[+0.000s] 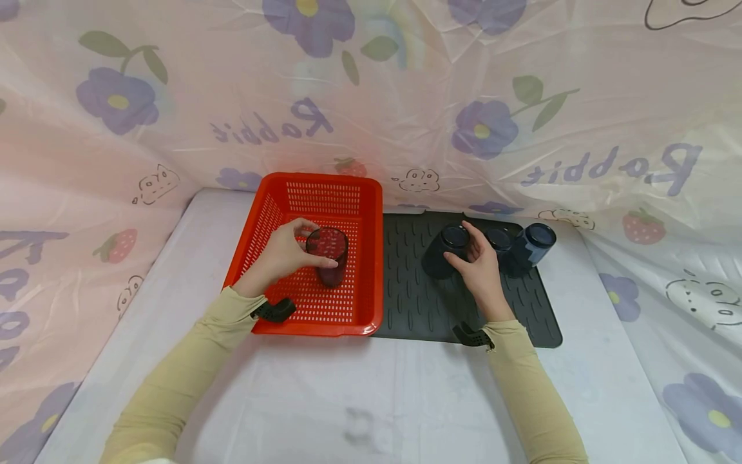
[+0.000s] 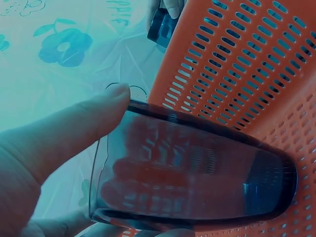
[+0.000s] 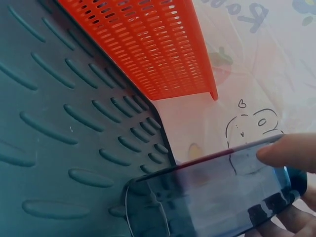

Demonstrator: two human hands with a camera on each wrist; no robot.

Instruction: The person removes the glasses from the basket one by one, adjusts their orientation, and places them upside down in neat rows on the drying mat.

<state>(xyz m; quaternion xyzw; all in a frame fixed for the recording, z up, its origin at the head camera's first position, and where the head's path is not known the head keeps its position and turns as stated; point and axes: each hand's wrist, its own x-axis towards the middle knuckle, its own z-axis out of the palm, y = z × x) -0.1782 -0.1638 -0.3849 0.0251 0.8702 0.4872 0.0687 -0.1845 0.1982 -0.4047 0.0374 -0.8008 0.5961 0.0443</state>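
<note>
In the head view my left hand (image 1: 290, 252) grips a dark tinted drinking glass (image 1: 332, 269) by its rim, mouth up, inside the red basket (image 1: 377, 258). The left wrist view shows the thumb on one side of this see-through glass (image 2: 197, 173) and fingers behind it. Over the dark ribbed mat (image 1: 406, 296), my right hand (image 1: 482, 267) holds another dark glass (image 1: 437, 261) upside down near its base. In the right wrist view that glass (image 3: 212, 197) has its mouth right at the mat (image 3: 49, 158).
Two more upside-down glasses, a nearer-in one (image 1: 500, 240) and an outer one (image 1: 530, 248), stand close together on the mat, right of my right hand. A white cloth (image 1: 324, 399) covers the table. Behind it hangs a flower-printed curtain (image 1: 400, 122).
</note>
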